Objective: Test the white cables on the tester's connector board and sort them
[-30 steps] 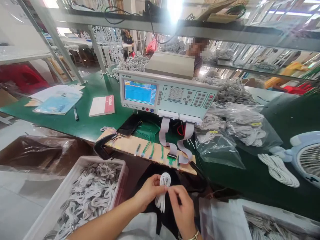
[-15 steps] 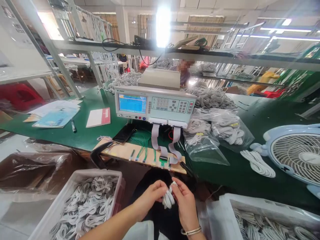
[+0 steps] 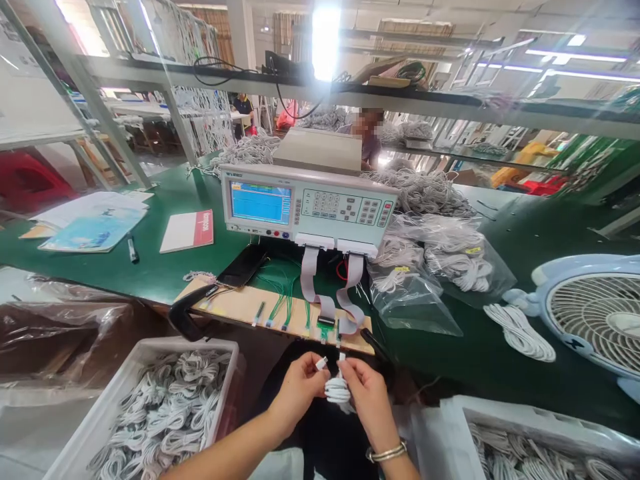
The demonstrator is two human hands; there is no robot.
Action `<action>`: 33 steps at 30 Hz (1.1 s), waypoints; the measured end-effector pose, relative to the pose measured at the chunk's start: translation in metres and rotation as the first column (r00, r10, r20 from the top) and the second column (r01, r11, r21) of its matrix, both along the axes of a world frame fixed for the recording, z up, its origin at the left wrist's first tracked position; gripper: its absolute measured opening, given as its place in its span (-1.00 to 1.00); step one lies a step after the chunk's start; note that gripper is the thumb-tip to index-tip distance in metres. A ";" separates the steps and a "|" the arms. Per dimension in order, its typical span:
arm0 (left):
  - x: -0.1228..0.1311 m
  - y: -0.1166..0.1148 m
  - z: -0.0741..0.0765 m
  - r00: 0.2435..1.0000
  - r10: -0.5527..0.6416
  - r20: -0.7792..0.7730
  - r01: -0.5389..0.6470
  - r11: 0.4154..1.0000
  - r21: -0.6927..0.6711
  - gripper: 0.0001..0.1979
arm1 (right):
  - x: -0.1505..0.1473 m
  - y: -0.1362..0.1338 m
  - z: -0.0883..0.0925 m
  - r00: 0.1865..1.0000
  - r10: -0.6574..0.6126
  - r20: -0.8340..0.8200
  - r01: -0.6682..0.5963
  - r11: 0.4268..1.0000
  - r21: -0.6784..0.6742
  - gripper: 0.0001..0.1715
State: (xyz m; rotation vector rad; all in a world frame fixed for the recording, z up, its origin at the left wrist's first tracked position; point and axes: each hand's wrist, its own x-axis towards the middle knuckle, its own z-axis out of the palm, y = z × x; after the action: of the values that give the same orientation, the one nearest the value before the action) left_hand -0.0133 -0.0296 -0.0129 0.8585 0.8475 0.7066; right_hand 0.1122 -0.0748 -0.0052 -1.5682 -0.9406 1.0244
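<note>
A coiled white USB cable (image 3: 338, 391) hangs between my two hands, just short of the wooden board's front edge. My left hand (image 3: 301, 381) pinches one white plug (image 3: 321, 363) of it, metal tip pointing up and right. The other plug (image 3: 342, 357) is pinched by my right hand (image 3: 367, 393) and points up at the board. On the wooden board (image 3: 225, 303) small green circuit boards and sockets line the front edge. Grey ribbon cables (image 3: 310, 277) run from there up to a tester (image 3: 310, 207) with a lit blue screen.
A bin (image 3: 233, 353) of coiled cables stands at left, another bin (image 3: 453, 413) at right. Bagged cables (image 3: 460, 260), a loose coil (image 3: 520, 333) and a fan (image 3: 595, 313) lie right of the tester. A black clamp (image 3: 185, 313) grips the board's left end. A person sits behind the tester.
Both hands have shifted slightly, and the two plugs now stick up apart from the fingers toward the board. The coil has turned to lie sideways. The view has tilted a little.
</note>
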 end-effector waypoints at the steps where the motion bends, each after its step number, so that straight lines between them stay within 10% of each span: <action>1: -0.001 0.002 0.001 0.999 -0.031 0.009 0.031 0.999 -0.015 -0.73 | 0.001 0.003 0.001 1.000 0.006 0.005 -0.006 1.000 -0.010 -0.66; 16: -0.018 0.026 0.012 0.996 -0.071 0.055 0.080 0.981 -0.179 -0.68 | -0.018 0.017 -0.003 0.914 -0.227 -0.337 0.230 0.973 -0.031 -0.61; 29: 0.007 0.011 0.002 0.967 0.214 0.135 -0.183 0.961 -0.207 -0.72 | -0.005 -0.007 0.003 0.998 -0.030 -0.063 0.032 0.999 0.033 -0.63; 33: 0.001 0.010 0.003 0.982 0.128 0.137 -0.104 0.979 -0.174 -0.76 | -0.011 -0.017 0.013 0.999 -0.043 -0.011 0.043 0.999 0.016 -0.68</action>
State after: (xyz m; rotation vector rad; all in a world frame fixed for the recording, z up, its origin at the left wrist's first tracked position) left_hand -0.0126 -0.0197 -0.0102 0.6030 0.8160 0.7804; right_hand 0.1013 -0.0921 0.0077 -1.5618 -0.9025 0.9915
